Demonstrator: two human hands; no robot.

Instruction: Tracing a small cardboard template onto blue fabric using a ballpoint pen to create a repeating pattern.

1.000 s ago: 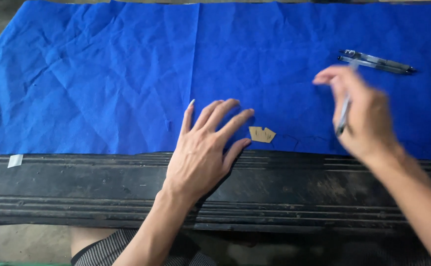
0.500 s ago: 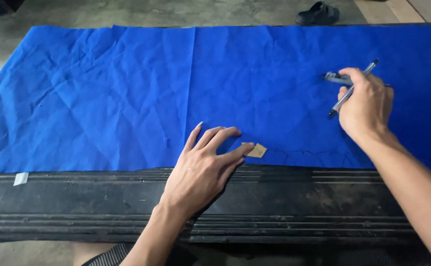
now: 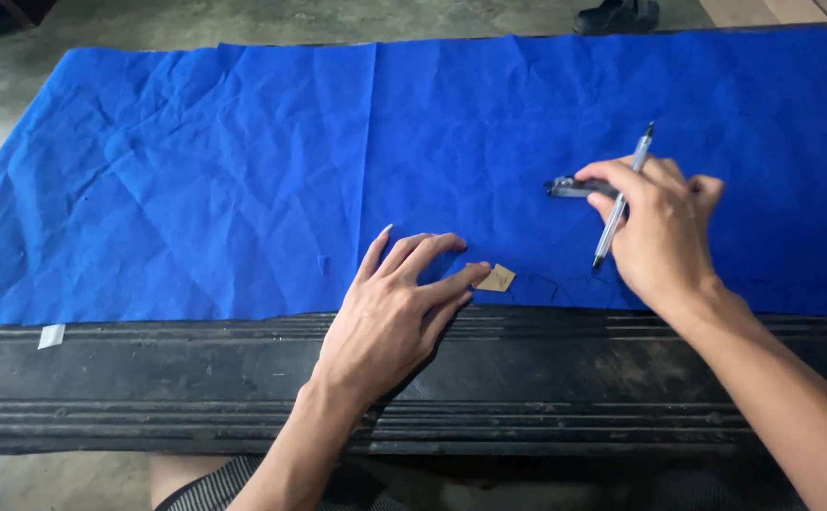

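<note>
1. The dark tool (image 3: 579, 187) under the right hand (image 3: 664, 237) shows only its left end; the rest is hidden by the fingers, so its kind is hard to make out. Faint drawn lines on the cloth near the pen tip are barely readable.
2. The right hand is closed around a pen (image 3: 622, 201), which slants with its tip down toward the near edge and its cap end pointing far; the same fingers press on the dark tool.
3. The left hand (image 3: 390, 317) lies flat with fingers spread apart, holding nothing; its forefinger tip touches a small tan card piece (image 3: 499, 278) lying on the cloth just beside the near edge.
4. The blue cloth (image 3: 243, 189) is creased, with a fold line running near to far left of centre. It is cut off at the right.
5. The cloth's near edge ends at a dark ribbed table edge (image 3: 149, 378), where a small white tag (image 3: 51, 335) sits far left. Wide open cloth lies left of the hands.
</note>
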